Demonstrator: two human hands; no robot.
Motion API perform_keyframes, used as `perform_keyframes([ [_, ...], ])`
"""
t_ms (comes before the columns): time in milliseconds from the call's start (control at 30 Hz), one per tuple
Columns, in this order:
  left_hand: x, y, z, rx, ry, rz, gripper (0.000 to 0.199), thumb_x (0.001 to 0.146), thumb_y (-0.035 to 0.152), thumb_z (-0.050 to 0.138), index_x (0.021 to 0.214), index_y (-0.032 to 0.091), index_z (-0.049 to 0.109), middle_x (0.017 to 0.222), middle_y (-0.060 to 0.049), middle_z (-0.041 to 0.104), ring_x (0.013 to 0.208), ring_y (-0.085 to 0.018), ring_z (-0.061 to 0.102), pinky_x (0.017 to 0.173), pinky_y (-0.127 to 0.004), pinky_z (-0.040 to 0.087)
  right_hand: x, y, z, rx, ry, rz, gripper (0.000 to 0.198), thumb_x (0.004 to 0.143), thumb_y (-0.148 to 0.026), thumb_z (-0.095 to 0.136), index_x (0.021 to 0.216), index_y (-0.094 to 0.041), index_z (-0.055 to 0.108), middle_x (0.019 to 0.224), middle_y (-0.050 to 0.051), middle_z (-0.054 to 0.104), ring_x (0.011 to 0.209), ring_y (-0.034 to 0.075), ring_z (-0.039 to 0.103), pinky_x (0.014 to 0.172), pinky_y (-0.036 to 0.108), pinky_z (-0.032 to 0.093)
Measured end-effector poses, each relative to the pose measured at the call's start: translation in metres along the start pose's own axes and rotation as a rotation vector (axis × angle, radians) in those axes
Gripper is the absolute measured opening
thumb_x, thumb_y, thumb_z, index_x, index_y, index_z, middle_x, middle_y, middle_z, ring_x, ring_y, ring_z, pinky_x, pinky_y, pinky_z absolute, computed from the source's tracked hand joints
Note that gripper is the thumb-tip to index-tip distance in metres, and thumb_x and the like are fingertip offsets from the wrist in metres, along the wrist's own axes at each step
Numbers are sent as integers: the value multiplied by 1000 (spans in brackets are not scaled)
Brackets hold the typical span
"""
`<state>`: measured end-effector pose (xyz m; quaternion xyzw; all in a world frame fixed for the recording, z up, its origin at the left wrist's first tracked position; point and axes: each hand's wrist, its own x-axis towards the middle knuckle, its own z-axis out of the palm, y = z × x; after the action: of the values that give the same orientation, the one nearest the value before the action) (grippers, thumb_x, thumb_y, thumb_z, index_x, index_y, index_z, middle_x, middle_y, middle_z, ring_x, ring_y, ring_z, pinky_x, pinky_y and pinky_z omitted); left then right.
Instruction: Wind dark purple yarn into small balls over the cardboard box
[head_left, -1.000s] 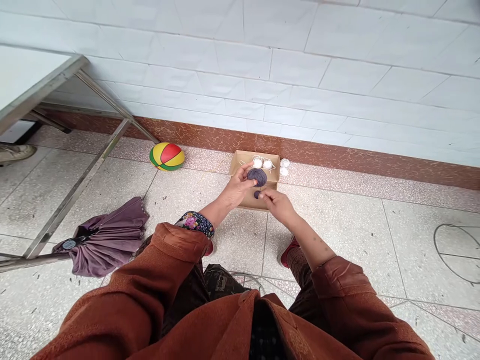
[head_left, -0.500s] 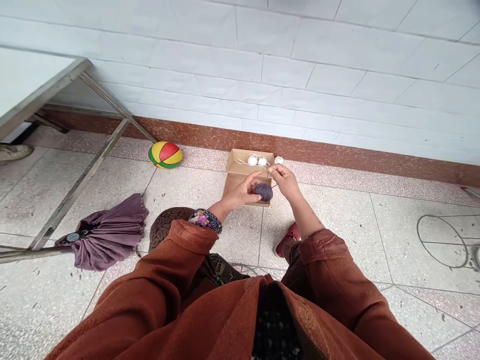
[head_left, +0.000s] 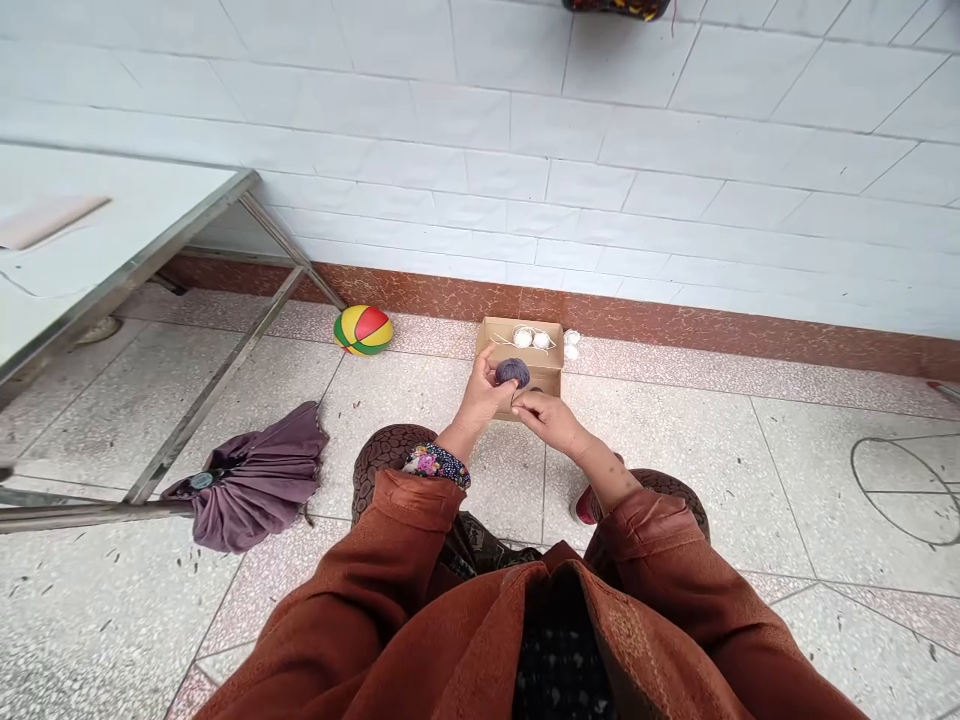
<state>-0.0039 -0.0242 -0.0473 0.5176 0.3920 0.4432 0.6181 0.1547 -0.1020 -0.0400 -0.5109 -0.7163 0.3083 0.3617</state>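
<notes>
A dark purple-grey ball of yarn [head_left: 512, 374] rests in the fingers of my left hand [head_left: 481, 392]. Just right of it and a little lower, my right hand [head_left: 551, 420] pinches the strand of yarn close to the ball. Beneath both hands an open cardboard box [head_left: 551, 383] stands on the floor, its near part partly hidden by them. White balls of yarn [head_left: 523, 338] lie in the far part of the box, with loose white strands. A small dark thing shows in the near part, mostly covered by my right hand.
More white yarn [head_left: 571, 345] lies right of the box. To the left are a striped ball [head_left: 363, 330], a folded purple umbrella [head_left: 262, 480] and a metal-framed table [head_left: 172, 180]. A tiled wall [head_left: 450, 200] rises behind. A wire ring [head_left: 904, 490] lies on the floor at right.
My right hand has come down from above the yarn ball to below and right of it. My left hand has turned more upright, still holding the ball. The view has shifted.
</notes>
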Motion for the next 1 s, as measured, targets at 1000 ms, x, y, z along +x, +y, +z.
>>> perform_keyframes([
  [1000, -36, -10, -31, -186, -48, -77, 79, 71, 26, 83, 144, 27, 52, 109, -2, 59, 105, -18, 60, 99, -34, 47, -27, -38, 42, 137, 131, 48, 28, 98, -45, 57, 91, -23, 73, 85, 4, 72, 75, 18, 63, 78, 32, 50],
])
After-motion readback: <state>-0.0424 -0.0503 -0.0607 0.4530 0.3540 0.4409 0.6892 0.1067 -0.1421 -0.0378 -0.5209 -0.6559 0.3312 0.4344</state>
